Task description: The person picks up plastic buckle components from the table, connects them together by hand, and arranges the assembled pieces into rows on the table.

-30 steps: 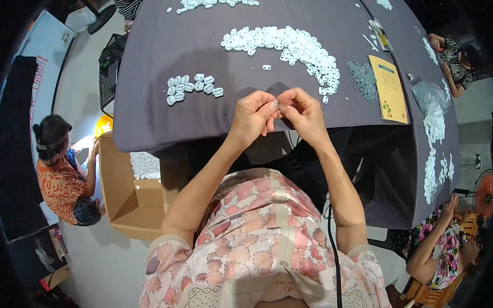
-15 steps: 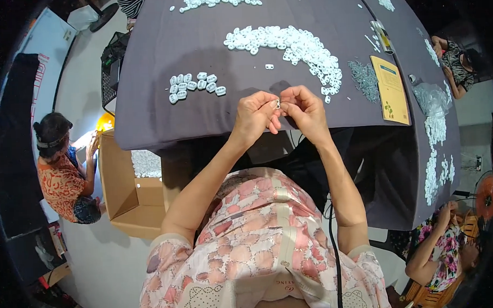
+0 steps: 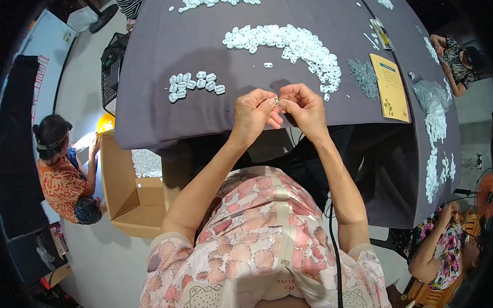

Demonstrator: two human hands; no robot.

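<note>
At the near edge of the cloth-covered table (image 3: 161,43), my left hand (image 3: 250,115) pinches a small white plastic piece (image 3: 276,101) between thumb and fingers. My right hand (image 3: 307,113) meets it from the other side, its thumb and finger closed at the same piece. Whether the right fingers also hold something smaller is hidden. Beyond the hands lies a curved pile of small white plastic pieces (image 3: 280,37), with one loose piece (image 3: 268,65) nearer to me. A group of oval white pieces (image 3: 192,85) sits to the left. Right of the hands is a heap of thin grey metal parts (image 3: 363,78).
A yellow booklet (image 3: 391,89) lies beside the metal heap. Farther right are a clear plastic bag (image 3: 430,96) and more white pieces. A cardboard box (image 3: 120,188) with white pieces stands left of the table. A person (image 3: 65,171) works at far left; others sit at right.
Both hands stay together at the table edge around the white piece, with only a slight shift of the fingers. The view has moved a little.
</note>
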